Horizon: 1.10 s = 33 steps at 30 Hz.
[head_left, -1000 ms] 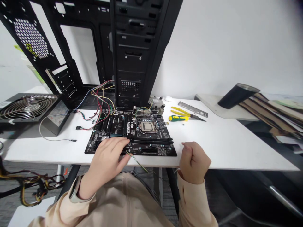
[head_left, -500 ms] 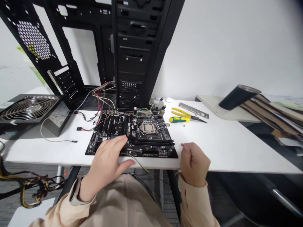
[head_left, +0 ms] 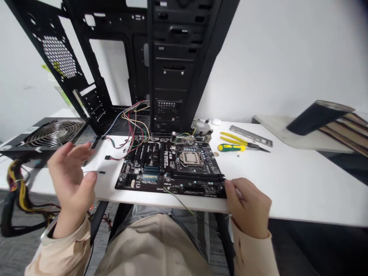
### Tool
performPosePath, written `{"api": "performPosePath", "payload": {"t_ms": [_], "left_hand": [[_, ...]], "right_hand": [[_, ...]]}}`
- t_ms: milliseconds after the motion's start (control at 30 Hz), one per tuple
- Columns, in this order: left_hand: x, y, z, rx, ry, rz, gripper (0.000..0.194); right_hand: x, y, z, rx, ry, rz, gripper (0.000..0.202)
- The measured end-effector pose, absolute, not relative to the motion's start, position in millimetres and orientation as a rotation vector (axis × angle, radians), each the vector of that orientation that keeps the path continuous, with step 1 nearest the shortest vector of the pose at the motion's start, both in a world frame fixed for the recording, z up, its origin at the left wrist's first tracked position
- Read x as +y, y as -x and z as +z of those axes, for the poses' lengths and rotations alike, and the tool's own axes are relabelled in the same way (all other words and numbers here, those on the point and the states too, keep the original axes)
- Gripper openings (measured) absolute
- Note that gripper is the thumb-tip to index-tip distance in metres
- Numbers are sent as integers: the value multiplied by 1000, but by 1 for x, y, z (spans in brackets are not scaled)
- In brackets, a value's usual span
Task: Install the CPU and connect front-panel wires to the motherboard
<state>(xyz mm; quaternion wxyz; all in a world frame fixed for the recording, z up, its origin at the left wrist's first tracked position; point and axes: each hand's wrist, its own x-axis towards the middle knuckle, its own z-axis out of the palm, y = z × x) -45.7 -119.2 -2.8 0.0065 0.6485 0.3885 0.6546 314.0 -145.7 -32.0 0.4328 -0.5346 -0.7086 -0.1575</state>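
Observation:
My left hand [head_left: 71, 180] is raised with fingers apart over the table's left part, in front of the power supply [head_left: 51, 136], and holds nothing. The black motherboard [head_left: 143, 157] lies flat on the table, a processor [head_left: 191, 158] in its socket. At the board's front right corner is my right hand [head_left: 249, 205], closed, its thumb tip at the edge by the long memory slots [head_left: 195, 176]. What its curled fingers hold, if anything, is hidden. A thin green-yellow wire [head_left: 181, 201] hangs over the table's front edge.
An open black computer case [head_left: 179, 84] stands behind the board, its thin coloured leads [head_left: 133, 119] trailing out. To the right lie yellow-handled pliers [head_left: 234, 138], a green-yellow screwdriver [head_left: 231, 148] and a metal I/O plate [head_left: 251, 136]. Bundled cables [head_left: 21, 191] hang at the left table edge.
My left hand has lifted off the motherboard and moved left, over by the power supply. My right hand has come up against the board's right corner. The view has shifted left.

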Motion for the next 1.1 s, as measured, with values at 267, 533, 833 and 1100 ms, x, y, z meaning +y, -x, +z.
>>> {"api": "performPosePath", "payload": {"t_ms": [267,533,833,1100], "left_hand": [[-123,67,-27,1190,-2031,2166,47],[-128,71,-20,1360,-2149,2690,35],[-154,96,3,2098,-1590,1705,12],[-144,100,-6,2165,-1802,994,21]], "right_hand": [[-139,-315,-31,-1827,1341,-521,30],[-138,-313,-27,-1818,1383,-529,36],[-140,-315,-34,-1761,1564,-434,38],[-138,-306,-28,-1808,1610,-641,36]]}}
